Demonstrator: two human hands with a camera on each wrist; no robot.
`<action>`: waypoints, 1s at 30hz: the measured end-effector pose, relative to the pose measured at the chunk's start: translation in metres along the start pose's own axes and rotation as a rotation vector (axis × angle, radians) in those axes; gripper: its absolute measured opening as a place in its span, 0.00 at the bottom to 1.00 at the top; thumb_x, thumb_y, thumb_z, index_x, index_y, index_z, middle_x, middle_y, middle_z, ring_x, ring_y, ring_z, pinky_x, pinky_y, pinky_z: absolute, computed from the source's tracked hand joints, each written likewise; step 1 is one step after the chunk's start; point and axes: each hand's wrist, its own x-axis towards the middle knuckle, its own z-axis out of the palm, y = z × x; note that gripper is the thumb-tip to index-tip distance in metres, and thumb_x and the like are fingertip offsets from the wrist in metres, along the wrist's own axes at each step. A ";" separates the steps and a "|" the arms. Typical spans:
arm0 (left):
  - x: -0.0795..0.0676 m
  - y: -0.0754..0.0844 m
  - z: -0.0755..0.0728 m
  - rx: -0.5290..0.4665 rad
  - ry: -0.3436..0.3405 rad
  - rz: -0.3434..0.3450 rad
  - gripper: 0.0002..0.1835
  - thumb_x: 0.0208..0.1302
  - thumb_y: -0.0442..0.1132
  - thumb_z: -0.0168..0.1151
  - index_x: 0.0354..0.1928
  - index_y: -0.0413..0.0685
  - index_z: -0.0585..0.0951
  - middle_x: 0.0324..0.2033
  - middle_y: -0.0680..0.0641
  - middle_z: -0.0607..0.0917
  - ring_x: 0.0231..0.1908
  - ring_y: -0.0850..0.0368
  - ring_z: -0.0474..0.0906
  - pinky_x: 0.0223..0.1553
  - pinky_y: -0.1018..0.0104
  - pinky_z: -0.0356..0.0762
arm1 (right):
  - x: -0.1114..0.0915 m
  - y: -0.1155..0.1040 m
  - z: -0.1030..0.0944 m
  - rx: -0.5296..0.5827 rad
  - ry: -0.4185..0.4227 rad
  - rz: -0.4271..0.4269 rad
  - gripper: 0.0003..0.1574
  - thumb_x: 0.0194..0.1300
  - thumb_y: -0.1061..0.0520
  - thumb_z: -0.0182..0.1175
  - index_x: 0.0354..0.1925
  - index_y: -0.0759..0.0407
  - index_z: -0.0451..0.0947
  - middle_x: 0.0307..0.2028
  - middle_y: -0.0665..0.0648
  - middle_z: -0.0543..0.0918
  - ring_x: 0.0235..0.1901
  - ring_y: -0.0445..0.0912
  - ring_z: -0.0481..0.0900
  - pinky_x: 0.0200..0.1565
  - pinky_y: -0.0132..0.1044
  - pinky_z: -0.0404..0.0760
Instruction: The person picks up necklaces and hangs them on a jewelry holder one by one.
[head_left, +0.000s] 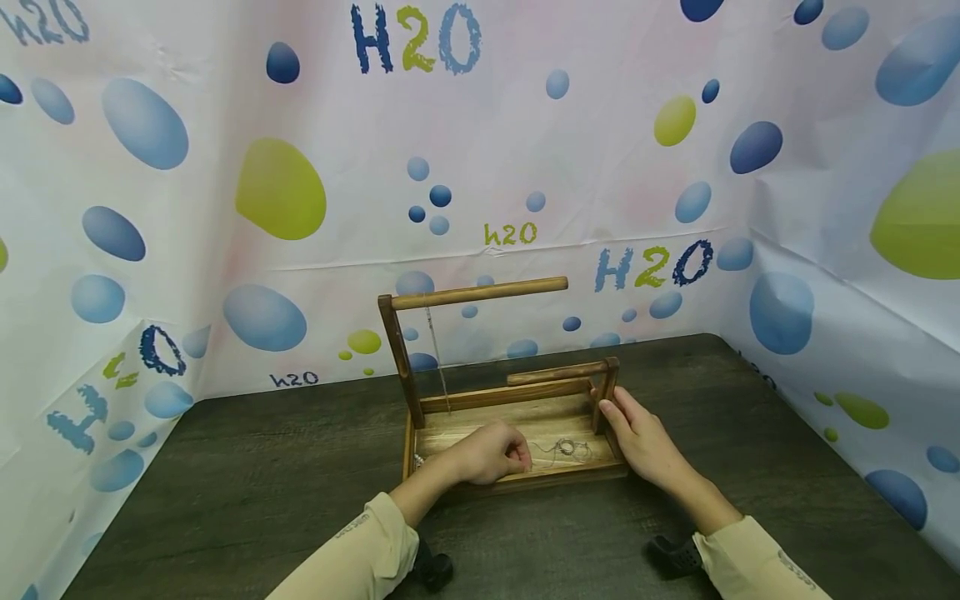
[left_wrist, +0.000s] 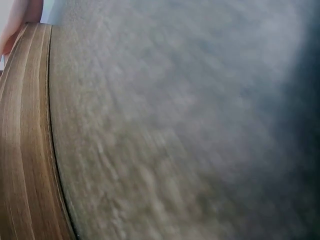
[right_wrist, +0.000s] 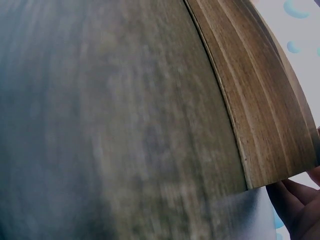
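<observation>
A wooden jewelry stand (head_left: 480,293) has a shallow tray base, a tall post with a bar at the left and a shorter post with a bar at the right. My left hand (head_left: 489,452) reaches over the tray's front rim, fingers curled down, thumb and fingertips pinched together at the tray floor. A thin necklace (head_left: 566,448) lies loosely coiled just right of it, one strand running to the pinched fingertips. My right hand (head_left: 639,435) holds the stand's right end, fingers around the short post (head_left: 604,398). In the right wrist view its fingers (right_wrist: 295,202) are at the tray's end.
A thin chain (head_left: 437,358) hangs from the upper bar into the tray. A small beaded piece (head_left: 418,460) lies in the tray's left front corner. The dark wood-grain table (head_left: 285,475) is backed by a printed sheet (head_left: 480,167).
</observation>
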 end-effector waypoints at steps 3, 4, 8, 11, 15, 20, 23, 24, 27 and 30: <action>0.000 0.001 0.000 0.018 -0.009 -0.004 0.08 0.68 0.31 0.65 0.29 0.47 0.84 0.23 0.56 0.79 0.23 0.68 0.72 0.28 0.74 0.73 | 0.000 0.001 0.000 0.009 -0.006 0.002 0.23 0.83 0.49 0.44 0.65 0.59 0.70 0.59 0.69 0.78 0.59 0.66 0.75 0.55 0.65 0.75; 0.000 0.001 0.000 0.023 -0.012 -0.003 0.07 0.68 0.32 0.65 0.30 0.47 0.83 0.23 0.57 0.79 0.23 0.68 0.72 0.29 0.74 0.73 | 0.000 0.001 0.000 0.011 -0.008 0.002 0.23 0.83 0.49 0.44 0.66 0.60 0.70 0.59 0.69 0.78 0.60 0.66 0.75 0.55 0.65 0.75; 0.000 0.001 0.000 0.024 -0.019 -0.012 0.07 0.69 0.33 0.64 0.31 0.48 0.83 0.24 0.57 0.79 0.23 0.67 0.71 0.28 0.73 0.73 | 0.000 0.003 0.001 0.022 -0.018 0.002 0.25 0.83 0.49 0.43 0.67 0.60 0.69 0.60 0.69 0.77 0.61 0.67 0.74 0.56 0.65 0.74; 0.001 0.001 0.000 0.013 -0.023 -0.008 0.07 0.70 0.32 0.63 0.32 0.48 0.83 0.24 0.56 0.79 0.23 0.67 0.70 0.27 0.73 0.72 | 0.000 0.003 0.000 0.025 -0.017 0.001 0.25 0.83 0.49 0.43 0.67 0.61 0.69 0.61 0.69 0.77 0.61 0.67 0.74 0.57 0.65 0.74; 0.002 0.000 0.000 -0.012 -0.016 -0.002 0.08 0.72 0.32 0.60 0.34 0.48 0.83 0.28 0.56 0.81 0.26 0.67 0.73 0.32 0.72 0.74 | 0.000 0.002 0.000 0.023 -0.015 0.003 0.25 0.83 0.49 0.43 0.67 0.61 0.69 0.61 0.70 0.77 0.61 0.67 0.74 0.57 0.65 0.74; 0.003 0.000 -0.002 -0.059 0.019 -0.012 0.07 0.74 0.33 0.57 0.36 0.47 0.82 0.30 0.54 0.82 0.29 0.66 0.75 0.34 0.70 0.75 | 0.000 0.002 0.000 0.017 -0.012 0.004 0.25 0.83 0.49 0.43 0.67 0.60 0.69 0.60 0.69 0.78 0.60 0.66 0.75 0.56 0.65 0.75; 0.003 0.000 -0.004 -0.092 0.046 0.000 0.06 0.74 0.33 0.57 0.37 0.46 0.82 0.30 0.53 0.82 0.29 0.64 0.75 0.33 0.69 0.75 | 0.001 0.002 0.000 0.012 -0.008 0.000 0.24 0.83 0.49 0.44 0.66 0.60 0.70 0.59 0.68 0.79 0.59 0.65 0.76 0.55 0.64 0.76; 0.002 0.000 -0.004 -0.104 0.053 0.004 0.06 0.75 0.33 0.57 0.38 0.45 0.82 0.30 0.52 0.82 0.29 0.64 0.76 0.32 0.69 0.75 | 0.001 0.002 0.000 0.009 -0.005 0.000 0.23 0.83 0.49 0.44 0.65 0.60 0.70 0.59 0.68 0.79 0.59 0.65 0.76 0.54 0.64 0.76; 0.002 -0.001 -0.005 -0.151 0.069 0.010 0.06 0.74 0.34 0.58 0.38 0.44 0.82 0.30 0.51 0.82 0.29 0.61 0.77 0.31 0.69 0.76 | 0.001 0.003 0.000 0.005 0.001 0.000 0.22 0.83 0.49 0.44 0.64 0.59 0.71 0.57 0.67 0.80 0.57 0.63 0.78 0.52 0.62 0.78; 0.001 -0.002 -0.006 -0.215 0.078 0.005 0.06 0.75 0.34 0.57 0.39 0.43 0.82 0.30 0.50 0.82 0.30 0.57 0.78 0.31 0.69 0.76 | 0.001 0.003 0.000 0.006 -0.001 0.005 0.22 0.83 0.49 0.44 0.64 0.59 0.71 0.58 0.67 0.80 0.57 0.64 0.77 0.52 0.63 0.77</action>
